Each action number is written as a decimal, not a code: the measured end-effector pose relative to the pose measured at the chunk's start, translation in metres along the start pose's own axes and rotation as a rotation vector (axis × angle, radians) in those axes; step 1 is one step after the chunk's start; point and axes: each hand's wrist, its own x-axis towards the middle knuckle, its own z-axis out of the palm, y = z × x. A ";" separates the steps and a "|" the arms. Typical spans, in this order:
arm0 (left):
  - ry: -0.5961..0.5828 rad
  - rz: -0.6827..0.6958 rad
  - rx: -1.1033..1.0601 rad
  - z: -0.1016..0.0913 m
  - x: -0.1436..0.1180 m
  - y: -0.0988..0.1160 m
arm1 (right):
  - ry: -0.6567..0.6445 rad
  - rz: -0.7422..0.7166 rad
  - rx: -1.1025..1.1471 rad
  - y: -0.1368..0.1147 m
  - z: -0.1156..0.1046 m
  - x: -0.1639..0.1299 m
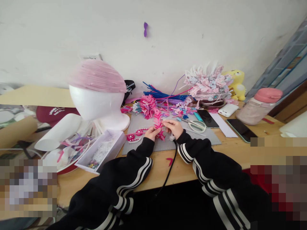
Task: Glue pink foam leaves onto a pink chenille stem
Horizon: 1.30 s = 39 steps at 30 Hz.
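Note:
Over a grey mat (203, 140), my left hand (153, 133) pinches a bright pink pipe-cleaner piece (157, 118) with spiky, leaf-like side loops. My right hand (174, 128) is closed in a pinch at the piece's right edge; what lies between its fingertips is too small to make out. Left of my left hand lies a pink ornament with white beads (130, 137). Scissors with pale handles (197, 126) rest to the right of my right hand. Behind the piece sits a bunch of pink pipe-cleaner shapes (148, 106). A black cable (170, 171) runs down from beside my right hand.
Left stands a white foam head (90, 103) with a pink cap (96, 75), near a white box (82, 164) of small beads. At the back are blue pipe cleaners (163, 92) and a decorated headpiece (207, 83). Phones (241, 129) and a pink-lidded bottle (254, 108) stand right.

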 end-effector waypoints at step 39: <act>0.004 0.030 -0.130 0.002 0.000 0.002 | -0.056 -0.155 -0.157 0.000 -0.003 0.000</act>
